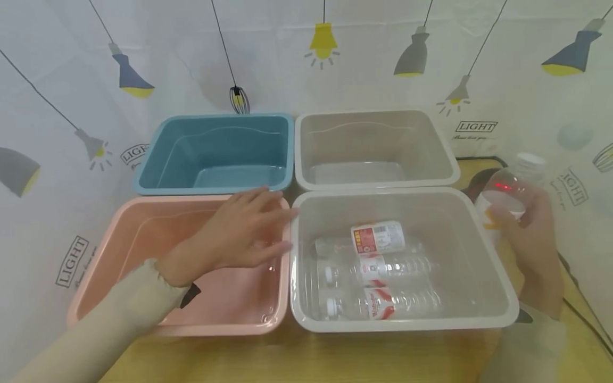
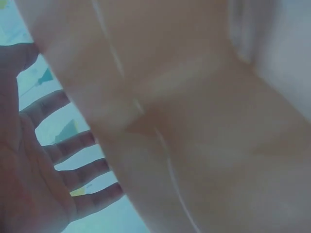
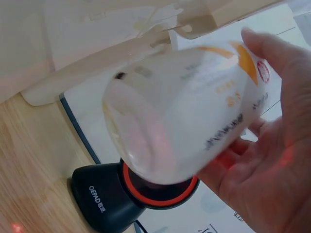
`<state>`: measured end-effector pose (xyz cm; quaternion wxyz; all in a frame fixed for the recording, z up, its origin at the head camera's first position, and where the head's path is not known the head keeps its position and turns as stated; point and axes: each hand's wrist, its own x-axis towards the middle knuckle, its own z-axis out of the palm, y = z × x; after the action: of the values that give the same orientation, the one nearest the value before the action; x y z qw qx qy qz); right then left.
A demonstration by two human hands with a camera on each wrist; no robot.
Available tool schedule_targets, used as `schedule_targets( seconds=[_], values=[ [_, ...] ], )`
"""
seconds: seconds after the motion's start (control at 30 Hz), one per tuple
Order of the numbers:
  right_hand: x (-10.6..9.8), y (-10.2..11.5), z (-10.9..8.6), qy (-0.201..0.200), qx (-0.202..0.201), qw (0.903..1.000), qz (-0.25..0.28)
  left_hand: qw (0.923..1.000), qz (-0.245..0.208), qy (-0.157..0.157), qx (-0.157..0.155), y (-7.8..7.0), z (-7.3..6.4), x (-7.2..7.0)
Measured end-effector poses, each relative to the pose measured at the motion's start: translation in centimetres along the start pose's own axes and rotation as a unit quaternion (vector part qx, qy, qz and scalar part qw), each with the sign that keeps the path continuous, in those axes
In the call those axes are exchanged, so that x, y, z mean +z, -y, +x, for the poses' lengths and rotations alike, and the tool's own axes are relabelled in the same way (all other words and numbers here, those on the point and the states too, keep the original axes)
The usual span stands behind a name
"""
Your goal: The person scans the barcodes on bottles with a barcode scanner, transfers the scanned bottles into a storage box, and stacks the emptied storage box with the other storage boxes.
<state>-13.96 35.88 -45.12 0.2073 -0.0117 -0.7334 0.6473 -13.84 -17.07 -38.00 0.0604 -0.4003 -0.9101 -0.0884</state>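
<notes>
My right hand (image 1: 533,229) grips a clear plastic bottle (image 1: 507,183) with a white cap and a white-and-orange label, to the right of the white bins. In the right wrist view the bottle's base (image 3: 141,126) overlaps a black scanner (image 3: 104,196) with a red ring, and red light falls on the palm. My left hand (image 1: 244,229) reaches over the pink bin (image 1: 282,287) with fingers spread and nothing in them, fingertips right at the rim beside the front white bin (image 1: 402,324). Three clear bottles lie on their sides in that white bin, including a red-and-white labelled bottle (image 1: 380,303).
Behind stand a blue bin (image 1: 215,190) and a beige bin (image 1: 373,186), both with bare floors. All the bins sit close together on a wooden table (image 1: 345,356). A black cable (image 1: 581,322) runs along the right side. A lamp-patterned cloth (image 1: 278,58) hangs behind.
</notes>
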Motion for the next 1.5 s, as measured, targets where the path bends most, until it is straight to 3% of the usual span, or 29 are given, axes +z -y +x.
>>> schedule_targets(
  seconds=[0.1, 0.17, 0.3, 0.43, 0.53, 0.67, 0.8, 0.9, 0.97, 1.1, 1.27, 1.37, 1.5],
  values=[
    [-0.6, 0.0, 0.0, -0.028, 0.060, 0.9927, -0.101, 0.9999, -0.012, -0.003, -0.002, 0.1, 0.4, 0.0],
    [-1.0, 0.1, 0.0, -0.026, 0.104, 0.9855, -0.131, 0.9995, -0.026, 0.003, -0.017, 0.1, 0.4, 0.1],
    [-1.3, 0.5, 0.1, -0.037, 0.163, 0.9829, -0.077, 0.9963, -0.063, 0.014, -0.057, 0.2, -0.2, 0.8],
    [-1.4, 0.5, 0.2, -0.063, 0.177, 0.9822, -0.014, 0.9928, -0.093, 0.006, -0.075, 0.4, -0.6, 1.8],
    [-1.6, 0.8, 0.4, -0.052, 0.201, 0.9782, -0.004, 0.9916, -0.105, -0.004, -0.077, 0.5, -0.8, 2.2],
    [-1.3, 1.3, 0.8, -0.038, 0.228, 0.9725, -0.028, 0.9919, -0.100, -0.013, -0.077, 0.4, -1.1, 2.3],
    [-1.2, 1.5, 0.6, -0.034, 0.229, 0.9660, -0.115, 0.9928, -0.093, -0.013, -0.074, 0.3, -1.2, 2.4],
    [-1.1, 1.3, 0.4, -0.042, 0.223, 0.9659, -0.125, 0.9935, -0.087, -0.012, -0.073, 0.1, -1.3, 2.3],
    [-1.1, 1.1, 0.4, -0.052, 0.215, 0.9720, -0.079, 0.9943, -0.079, -0.011, -0.071, 0.1, -1.2, 2.1],
    [-1.0, 0.7, 0.3, -0.059, 0.180, 0.9800, 0.060, 0.9956, -0.068, -0.009, -0.064, 0.3, -0.8, 1.7],
    [-0.6, 0.2, 0.6, -0.074, 0.122, 0.9733, 0.180, 0.9957, -0.069, -0.004, -0.062, 0.5, -0.4, 1.4],
    [-0.8, 0.1, 0.5, -0.087, 0.122, 0.9758, 0.159, 0.9955, -0.074, 0.003, -0.059, 0.5, -0.2, 1.5],
    [-1.5, 0.6, 0.4, -0.080, 0.152, 0.9850, 0.023, 0.9953, -0.079, -0.008, -0.056, 0.4, 0.0, 1.7]
  ],
)
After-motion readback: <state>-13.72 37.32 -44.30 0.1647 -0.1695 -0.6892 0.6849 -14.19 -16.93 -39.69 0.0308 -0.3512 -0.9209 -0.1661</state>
